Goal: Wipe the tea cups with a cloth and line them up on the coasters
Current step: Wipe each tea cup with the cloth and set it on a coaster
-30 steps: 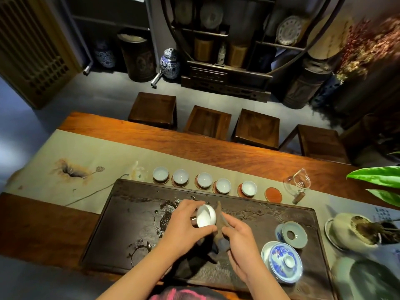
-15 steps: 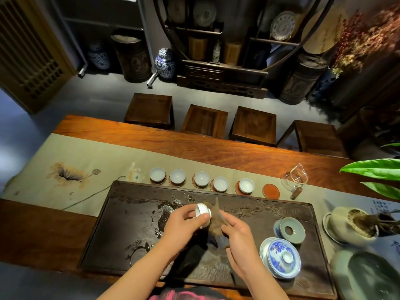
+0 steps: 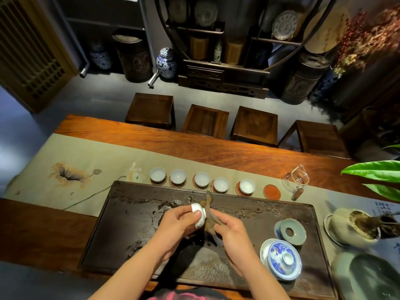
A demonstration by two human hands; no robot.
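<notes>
Head view, looking down on a dark carved tea tray (image 3: 134,226) set on a wooden table (image 3: 216,152) with a beige runner (image 3: 91,156). The left hand (image 3: 176,226) grips one white tea cup (image 3: 199,215) on its side above the tray's centre, thumb curled over the rim. The right hand (image 3: 232,237) pinches a brown cloth (image 3: 208,213), which presses against the cup's mouth at the cup's 3 o'clock and pokes up at its 12 o'clock.

Beyond the tray's far edge runs a row of six round coasters. Five carry white cups: first (image 3: 158,173), second (image 3: 178,176), third (image 3: 202,179), fourth (image 3: 221,184), fifth (image 3: 247,186). The sixth, a red coaster (image 3: 271,191), at the 3 o'clock end of the row, is bare. At its 3 o'clock stands one glass pitcher (image 3: 296,180).

On the tray at 4 o'clock from the hands sit one blue-and-white lidded gaiwan (image 3: 281,258) and one celadon strainer (image 3: 292,230). The tray's 9 o'clock half offers open surface. Four wooden stools line the table's far side, the nearest to centre (image 3: 205,120).
</notes>
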